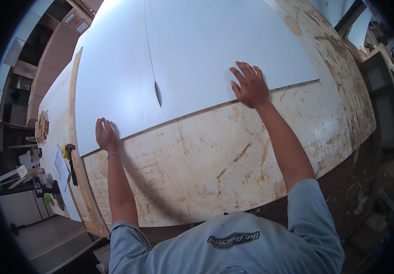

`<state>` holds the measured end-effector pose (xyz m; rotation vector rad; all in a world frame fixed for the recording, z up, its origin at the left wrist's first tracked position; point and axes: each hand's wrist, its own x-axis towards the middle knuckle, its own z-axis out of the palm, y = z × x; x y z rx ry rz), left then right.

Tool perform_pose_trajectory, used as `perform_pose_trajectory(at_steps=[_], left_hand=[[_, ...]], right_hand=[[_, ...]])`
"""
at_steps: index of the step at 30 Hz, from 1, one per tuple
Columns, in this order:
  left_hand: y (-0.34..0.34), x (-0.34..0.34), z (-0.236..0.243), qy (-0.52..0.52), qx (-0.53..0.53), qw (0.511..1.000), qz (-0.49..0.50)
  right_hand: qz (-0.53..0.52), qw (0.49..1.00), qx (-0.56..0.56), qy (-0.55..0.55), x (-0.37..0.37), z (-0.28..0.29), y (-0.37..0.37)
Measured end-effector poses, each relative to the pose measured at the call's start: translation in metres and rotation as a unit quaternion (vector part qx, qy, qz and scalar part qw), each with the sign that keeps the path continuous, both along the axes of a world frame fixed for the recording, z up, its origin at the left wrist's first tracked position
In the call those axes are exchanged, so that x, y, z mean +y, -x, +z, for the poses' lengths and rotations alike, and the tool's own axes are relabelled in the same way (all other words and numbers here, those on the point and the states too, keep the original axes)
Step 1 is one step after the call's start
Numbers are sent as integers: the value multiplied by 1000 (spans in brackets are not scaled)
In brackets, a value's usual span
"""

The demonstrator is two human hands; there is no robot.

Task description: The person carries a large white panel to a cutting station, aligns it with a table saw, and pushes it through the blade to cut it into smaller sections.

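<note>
A large white panel (197, 59) lies flat on a worn, stained plywood tabletop (197, 173). A thin dark line runs from its far part toward me and ends at a narrow, lens-shaped dark piece (157, 94), which looks like a saw blade showing through the panel. My left hand (107, 137) rests at the near edge close to the panel's left corner, fingers slightly bent on its top. Farther right, my right hand (250, 86) lies on the panel by the same edge, its fingers spread. Neither hand wraps around anything.
A long wooden strip (74, 100) runs along the panel's left side. Beyond it are a hammer (72, 164), papers (61, 166), a tan coiled bundle (42, 127) and bottles (46, 179). Shelving (384, 73) stands at the right.
</note>
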<state>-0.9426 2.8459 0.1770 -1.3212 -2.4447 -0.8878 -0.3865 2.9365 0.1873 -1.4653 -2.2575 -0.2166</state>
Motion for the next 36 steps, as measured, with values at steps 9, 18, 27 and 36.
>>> perform_pose_trajectory(at_steps=[9,18,27,36], left_hand=[[16,68,3,0,-4,1000,-1],[36,153,8,-18,-5,1000,-18],[64,227,20,28,81,996,-38],[83,199,135,189,214,916,-284]], right_hand=[[-14,999,-29,-30,65,-3,16],[11,999,9,30,85,71,9],[-3,990,72,118,104,185,11],[37,995,-24,84,61,230,17]])
